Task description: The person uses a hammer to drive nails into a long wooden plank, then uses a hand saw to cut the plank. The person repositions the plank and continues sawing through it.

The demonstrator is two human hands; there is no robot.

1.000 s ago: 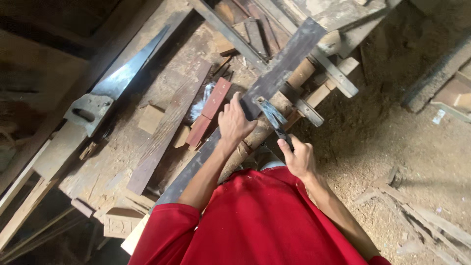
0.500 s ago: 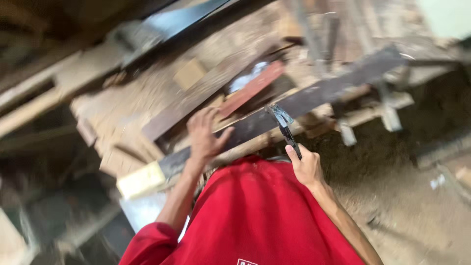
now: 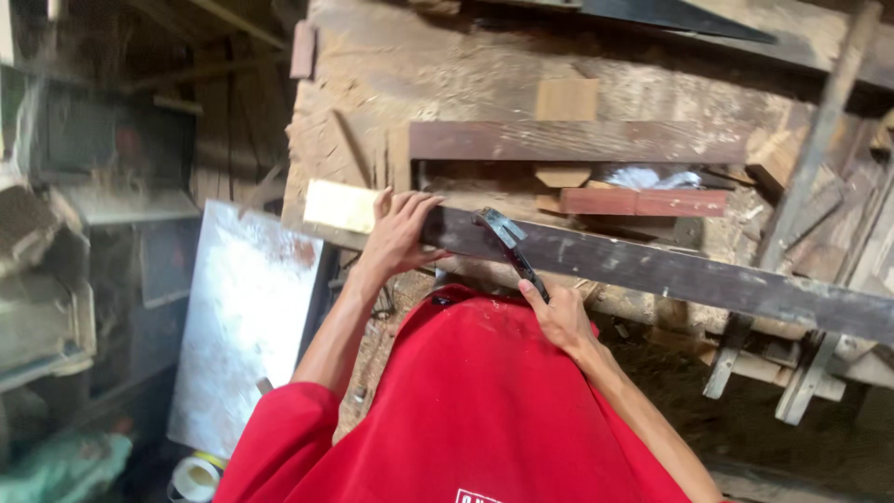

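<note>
Hammer (image 3: 510,244) against long dark plank (image 3: 670,272)

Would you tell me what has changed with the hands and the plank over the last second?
The left hand slid along the dark plank to its end. The right hand kept its grip on the claw hammer, head against the plank. The view also swung round.
</note>
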